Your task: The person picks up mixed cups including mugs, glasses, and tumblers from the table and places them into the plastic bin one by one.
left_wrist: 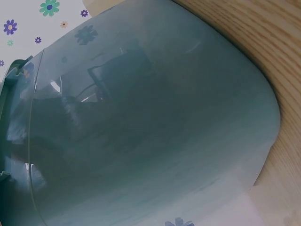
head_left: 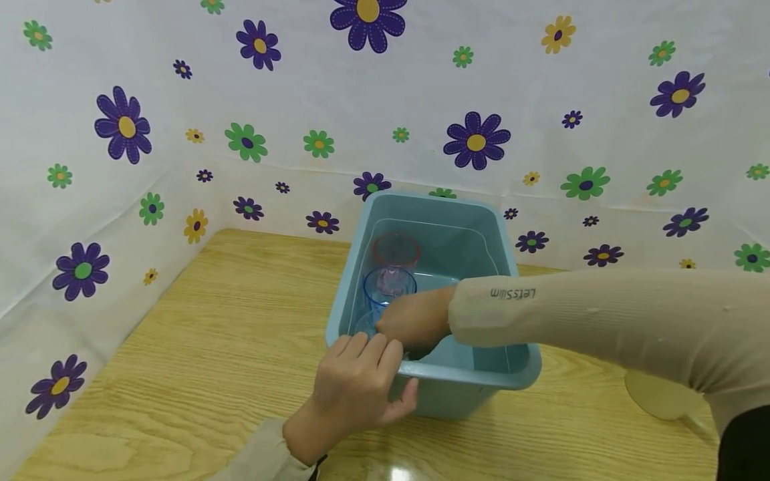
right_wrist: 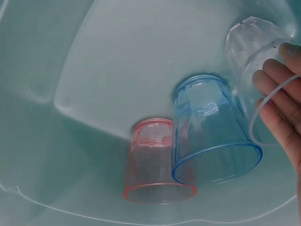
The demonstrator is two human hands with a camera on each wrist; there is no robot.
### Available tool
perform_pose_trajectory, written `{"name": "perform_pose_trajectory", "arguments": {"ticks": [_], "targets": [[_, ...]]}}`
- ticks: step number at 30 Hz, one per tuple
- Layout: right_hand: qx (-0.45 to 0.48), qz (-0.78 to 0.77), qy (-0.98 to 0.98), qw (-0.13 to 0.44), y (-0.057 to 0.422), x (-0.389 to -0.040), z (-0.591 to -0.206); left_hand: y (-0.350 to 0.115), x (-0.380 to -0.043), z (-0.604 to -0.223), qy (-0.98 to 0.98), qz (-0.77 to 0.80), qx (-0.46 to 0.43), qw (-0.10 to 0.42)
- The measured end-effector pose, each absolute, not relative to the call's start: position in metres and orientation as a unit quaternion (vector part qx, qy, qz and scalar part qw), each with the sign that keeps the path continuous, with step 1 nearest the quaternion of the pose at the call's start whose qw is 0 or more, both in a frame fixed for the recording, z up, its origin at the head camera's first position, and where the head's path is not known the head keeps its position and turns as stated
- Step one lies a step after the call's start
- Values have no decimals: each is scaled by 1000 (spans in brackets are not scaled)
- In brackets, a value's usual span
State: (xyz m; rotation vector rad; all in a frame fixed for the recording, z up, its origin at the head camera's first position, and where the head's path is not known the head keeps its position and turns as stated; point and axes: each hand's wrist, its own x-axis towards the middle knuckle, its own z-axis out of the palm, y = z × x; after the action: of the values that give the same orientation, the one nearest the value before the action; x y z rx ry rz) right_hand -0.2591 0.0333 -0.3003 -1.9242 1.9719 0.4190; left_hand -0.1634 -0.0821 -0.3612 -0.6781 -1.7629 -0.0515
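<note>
A light blue plastic bin (head_left: pixel 433 371) stands on the wooden table. My left hand (head_left: pixel 361 381) grips its near rim, fingers over the edge and thumb outside; only the bin's smooth outer wall (left_wrist: pixel 150 108) shows in the left wrist view. Reaching down inside, my right hand (head_left: pixel 415 321) holds a clear plastic cup (right_wrist: pixel 251 40), its fingers (right_wrist: pixel 277 96) at the rim. Beside that cup is a blue-tinted cup (right_wrist: pixel 209 127), then a red-rimmed clear cup (right_wrist: pixel 153 165). In the head view the three line the bin's left side, partly covered by my right hand.
The wooden table (head_left: pixel 240 327) extends around the bin. A white flower-print cloth (head_left: pixel 421 87) hangs behind and to the left. On the right, partly under my sleeve, lies a pale round thing with a handle (head_left: pixel 662 397).
</note>
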Motion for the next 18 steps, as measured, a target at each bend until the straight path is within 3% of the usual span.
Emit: {"name": "perform_pose_trajectory", "arguments": {"ticks": [8, 18], "targets": [[-688, 142, 693, 164, 34, -263, -303, -82, -164, -361, -756, -22, -290, 586], [-644, 203, 713, 189, 33, -262, -285, -81, -163, -361, -757, -24, -288, 586]]}}
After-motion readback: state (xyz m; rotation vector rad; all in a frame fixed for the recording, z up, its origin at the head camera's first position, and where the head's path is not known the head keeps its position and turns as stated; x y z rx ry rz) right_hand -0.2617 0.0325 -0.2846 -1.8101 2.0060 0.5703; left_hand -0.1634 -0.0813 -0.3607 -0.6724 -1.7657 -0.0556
